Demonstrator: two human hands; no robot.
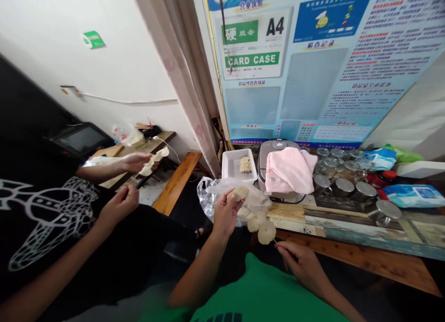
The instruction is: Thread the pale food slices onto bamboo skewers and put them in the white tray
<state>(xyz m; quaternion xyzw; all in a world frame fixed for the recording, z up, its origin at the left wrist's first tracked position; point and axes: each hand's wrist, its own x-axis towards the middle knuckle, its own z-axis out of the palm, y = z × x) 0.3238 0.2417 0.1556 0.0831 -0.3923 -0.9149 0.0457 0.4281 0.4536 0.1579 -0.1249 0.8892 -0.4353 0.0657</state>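
Observation:
My left hand point(225, 214) pinches a thin, round, pale slice point(239, 192) between thumb and fingers, above a clear plastic bag point(212, 192). More pale slices lie in or behind the bag, partly hidden by that hand. Low on the right, my right hand point(301, 262) grips the thin end of a skewer point(276, 241). Pale, flat, round slices point(266, 232) are threaded on it, reaching up and left toward the bag. I cannot make out what food the slices are.
On the left, a person in black holds another skewer of pale slices point(149, 166). A white tray point(255, 171) holds skewered pieces. Beside it stands a grey cooker point(262, 160) under a pink towel point(290, 169). Several metal cups point(344, 188) and a wipes pack point(413, 195) crowd the table.

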